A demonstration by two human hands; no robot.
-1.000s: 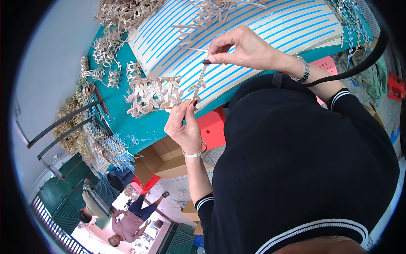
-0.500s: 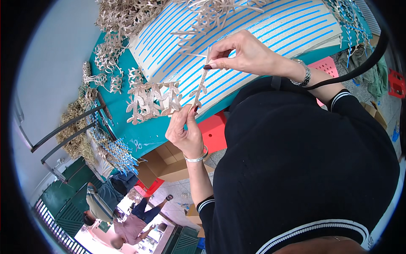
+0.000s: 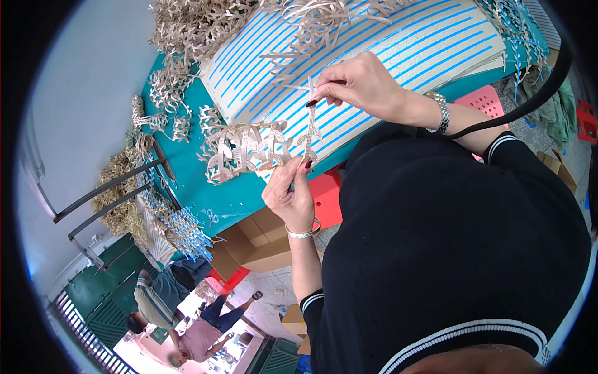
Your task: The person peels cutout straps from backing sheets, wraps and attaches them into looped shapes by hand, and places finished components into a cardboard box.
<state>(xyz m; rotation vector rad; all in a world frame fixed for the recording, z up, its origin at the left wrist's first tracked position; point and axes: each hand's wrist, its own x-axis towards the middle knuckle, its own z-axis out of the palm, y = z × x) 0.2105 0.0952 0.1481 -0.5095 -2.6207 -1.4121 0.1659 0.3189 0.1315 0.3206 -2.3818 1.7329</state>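
Note:
A beige leaf-shaped trim strip with a sparkly surface is stretched nearly upright between my two hands. My right hand pinches its upper part between thumb and fingers, and a short plain end sticks out above. At the lower end, my left hand holds the strip between thumb and index finger. Just left of it, several similar leaf trims lie side by side at the table's near edge. Beneath the hands is a stack of pale sheets with blue stripes.
The table has a teal cover. Heaps of leaf trims and loose plain strips lie at the far side. Small scissors rest near the left edge. A cardboard box and a red stool stand below. Two people are farther off.
The whole view has shifted slightly right. The strip stands a little more upright between my hands, and my right fingers are curled in closer. Both hands keep their hold.

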